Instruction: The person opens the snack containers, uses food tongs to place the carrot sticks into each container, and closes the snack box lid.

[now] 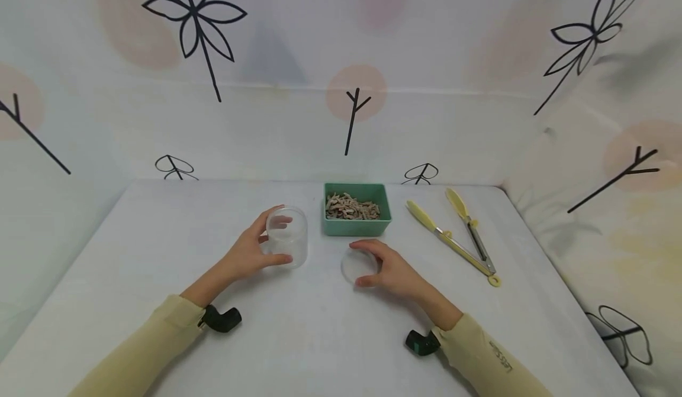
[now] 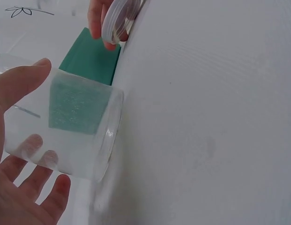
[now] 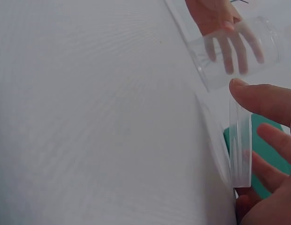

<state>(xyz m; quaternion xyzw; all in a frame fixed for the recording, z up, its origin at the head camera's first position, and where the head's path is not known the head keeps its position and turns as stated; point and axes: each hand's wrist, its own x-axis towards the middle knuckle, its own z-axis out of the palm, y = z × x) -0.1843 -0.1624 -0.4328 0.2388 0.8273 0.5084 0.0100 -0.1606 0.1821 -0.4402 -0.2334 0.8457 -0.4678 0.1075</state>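
My left hand (image 1: pixel 246 256) grips a clear plastic jar (image 1: pixel 292 240) from its left side, thumb in front and fingers behind. The jar is upright, and through its wall in the left wrist view the fingers show. Across from it, my right hand (image 1: pixel 398 273) holds a round clear lid (image 1: pixel 351 268) by its edge, between thumb and fingers. The lid lies flat, low at the white tabletop, apart from the jar. Whether the lid touches the table I cannot tell.
Behind the hands stands a green rectangular box (image 1: pixel 354 228) with many small brown pellet-like pieces (image 1: pixel 351 207) inside. Yellow-and-metal tongs (image 1: pixel 460 252) lie spread at the right. A printed cloth backdrop (image 1: pixel 282 131) rises along the table's back and sides.
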